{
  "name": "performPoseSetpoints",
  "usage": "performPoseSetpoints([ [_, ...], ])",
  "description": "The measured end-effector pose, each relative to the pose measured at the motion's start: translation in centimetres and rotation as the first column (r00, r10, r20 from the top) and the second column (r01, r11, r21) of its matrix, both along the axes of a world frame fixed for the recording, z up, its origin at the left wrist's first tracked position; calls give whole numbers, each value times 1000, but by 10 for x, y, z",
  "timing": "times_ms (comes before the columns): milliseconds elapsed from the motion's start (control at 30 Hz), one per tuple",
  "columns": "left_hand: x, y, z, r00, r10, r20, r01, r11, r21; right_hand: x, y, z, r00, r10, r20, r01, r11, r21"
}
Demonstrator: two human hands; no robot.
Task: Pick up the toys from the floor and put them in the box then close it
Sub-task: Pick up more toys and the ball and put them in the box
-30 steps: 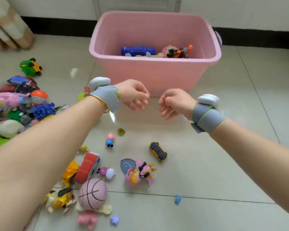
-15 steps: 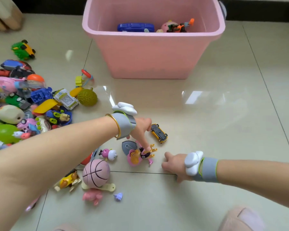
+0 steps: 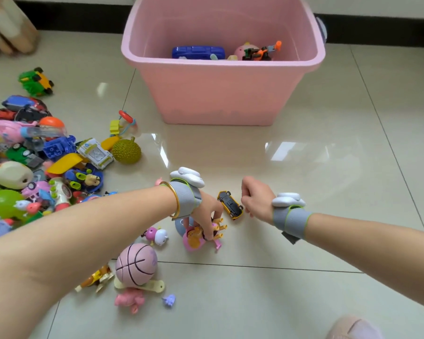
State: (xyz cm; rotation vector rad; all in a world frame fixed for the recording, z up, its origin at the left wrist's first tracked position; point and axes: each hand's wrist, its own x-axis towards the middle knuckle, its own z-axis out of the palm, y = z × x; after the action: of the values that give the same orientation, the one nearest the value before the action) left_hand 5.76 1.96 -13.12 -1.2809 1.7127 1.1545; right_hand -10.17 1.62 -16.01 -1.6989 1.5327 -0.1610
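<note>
The pink box (image 3: 218,94) stands open at upper centre, with a blue bus (image 3: 197,52) and a few toys inside. A toy heap (image 3: 34,162) fills the left edge. Below centre lies a pink basketball (image 3: 136,264). A white car (image 3: 96,155) in the heap bears print too blurred to read. At centre the left hand (image 3: 207,216) reaches down, fingertips pinching a pink pup toy (image 3: 194,238) on the floor. Just right, a yellow car (image 3: 230,205) lies between the hands. The right hand (image 3: 255,199) is curled beside it; whether it holds anything I cannot tell.
</note>
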Motion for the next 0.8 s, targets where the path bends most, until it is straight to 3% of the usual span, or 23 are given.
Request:
performPoseSetpoints([
  [133,10,-13,7,992,125,-33,-125,992,9,16,-13,-10,995,-6,-95,16,994,104],
  [200,16,-23,17,977,200,-72,-199,980,13,19,-10,-18,964,133,-231,-117,990,83],
  [333,30,-43,35,949,288,-129,-300,950,-85,30,-8,-24,803,339,-490,-372,928,32],
  [400,38,-53,46,907,373,-196,-393,916,-76,41,-16,-15,863,282,-419,-284,957,59],
  [433,42,-58,52,866,436,-245,-461,886,-55,47,-21,-9,947,169,-273,-142,983,115],
  [467,46,-63,59,802,512,-308,-546,838,-28,53,-27,-1,998,-32,-55,45,967,250],
  [500,51,-71,68,712,587,-386,-635,772,5,60,-37,10,948,-275,160,180,879,442],
  [533,55,-76,78,603,647,-467,-710,702,55,67,-45,24,800,-496,338,197,748,633],
  [600,64,-86,98,380,716,-586,-796,576,188,76,-62,56,439,-741,508,38,580,814],
  [633,71,-94,113,274,724,-633,-818,521,243,81,-74,78,331,-761,558,-50,576,816],
  [667,75,-97,121,174,735,-655,-831,467,302,82,-82,94,282,-753,594,-112,589,800],
  [800,93,-118,150,-178,660,-730,-841,283,461,87,-117,158,228,-608,760,-297,700,649],
])
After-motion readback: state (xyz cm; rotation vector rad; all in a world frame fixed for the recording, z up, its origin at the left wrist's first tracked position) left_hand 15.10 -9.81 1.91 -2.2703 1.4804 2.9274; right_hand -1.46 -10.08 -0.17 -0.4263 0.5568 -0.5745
